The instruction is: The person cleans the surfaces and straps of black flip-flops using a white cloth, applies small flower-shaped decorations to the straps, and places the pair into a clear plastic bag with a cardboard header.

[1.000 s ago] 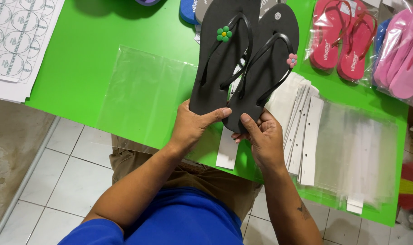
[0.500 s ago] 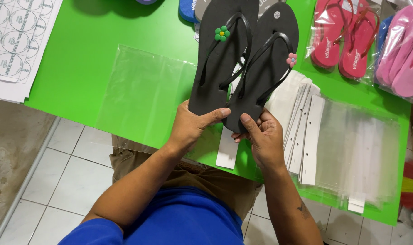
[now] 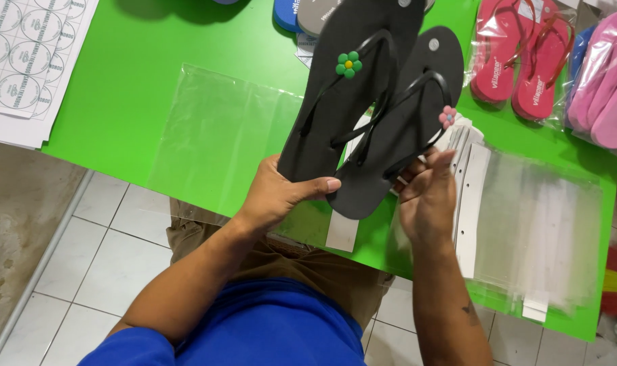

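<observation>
Two black flip-flops (image 3: pixel 373 108) are up over the near edge of the green bench (image 3: pixel 139 81), soles facing down, toes pointing toward the far edge. They overlap at the heels, fanned apart at the toes. The left one carries a small green flower charm (image 3: pixel 349 64) with a yellow centre on its strap; the right one has a pink flower charm (image 3: pixel 448 116) at its outer strap.

The left hand (image 3: pixel 278 196) grips the heel of the left sandal, thumb laid across the top toward the second heel. The right hand (image 3: pixel 427 200) is open, fingers spread, touching the right sandal's side edge rather than clamping it.

Half a second ago both hands pinched the heels close together; now the right hand has let go and slid out to the side, and the pair sits a little higher and further right.

Under it lie a clear plastic bag (image 3: pixel 220 135) and, toward the right edge, a stack of bags with white header strips (image 3: pixel 525 224). Bagged red sandals (image 3: pixel 519 64) lie at the far right corner.
</observation>
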